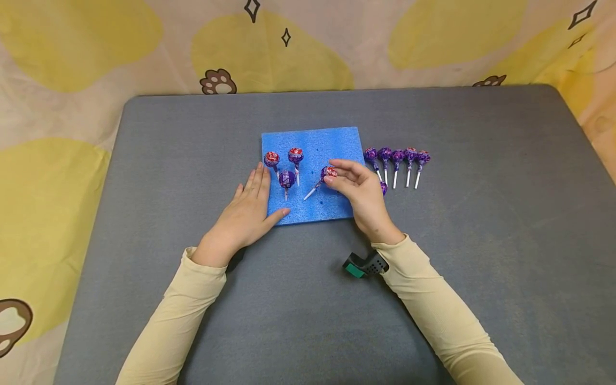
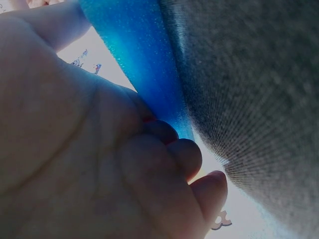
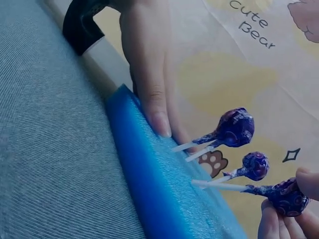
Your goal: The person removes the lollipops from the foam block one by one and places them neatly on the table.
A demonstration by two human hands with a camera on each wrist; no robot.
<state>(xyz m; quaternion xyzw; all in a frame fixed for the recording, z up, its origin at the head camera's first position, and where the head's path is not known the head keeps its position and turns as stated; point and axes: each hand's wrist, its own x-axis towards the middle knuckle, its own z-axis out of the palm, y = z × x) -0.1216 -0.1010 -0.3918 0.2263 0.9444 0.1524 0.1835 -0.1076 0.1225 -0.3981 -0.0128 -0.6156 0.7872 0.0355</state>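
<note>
A blue foam block lies on the grey table, with three wrapped lollipops upright in its left half, one of them a red-topped lollipop. My left hand rests along the block's left edge, fingers straight and thumb over the front edge. Between thumb and fingers, my right hand pinches the wrapped head of another lollipop over the block. Its white stick slants down toward the foam; I cannot tell whether the tip touches. In the left wrist view, fingers lie against the foam's side.
Right of the block, several purple-wrapped lollipops lie in a row on the table, sticks toward me. One more is partly hidden behind the right hand. A patterned cloth hangs behind the table. A dark strap device sits at the right wrist.
</note>
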